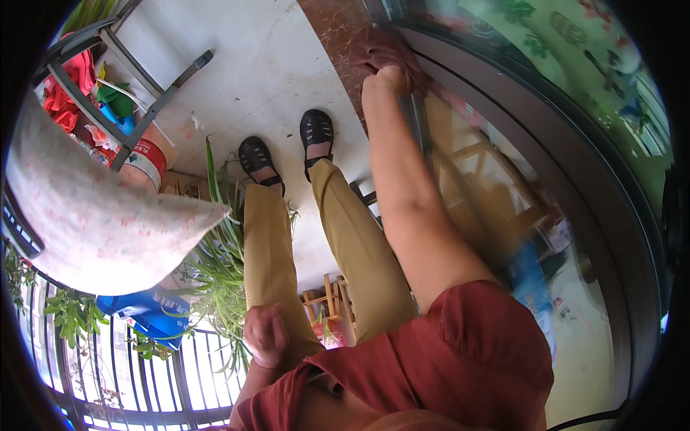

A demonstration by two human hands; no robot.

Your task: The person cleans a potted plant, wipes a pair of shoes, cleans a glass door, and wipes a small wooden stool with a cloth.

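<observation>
My right hand [392,81] is stretched far forward and grips a crumpled maroon cloth [377,49]. The cloth lies against the low edge of a glass sliding door [458,140] with a dark metal frame [517,116], above a reddish-brown stone sill [337,27]. Part of the fingers is hidden by the cloth. Close to my left thigh hangs my left hand [267,334], its fingers curled in and nothing visible in them.
A metal rack [145,121] stands at the left, with a pale flowered fabric [108,215] near it. Below are a labelled bucket [145,161], a spider plant [221,269] and a blue bag [156,315] by the railing [145,377]. A wooden stool [330,296] stands behind my legs.
</observation>
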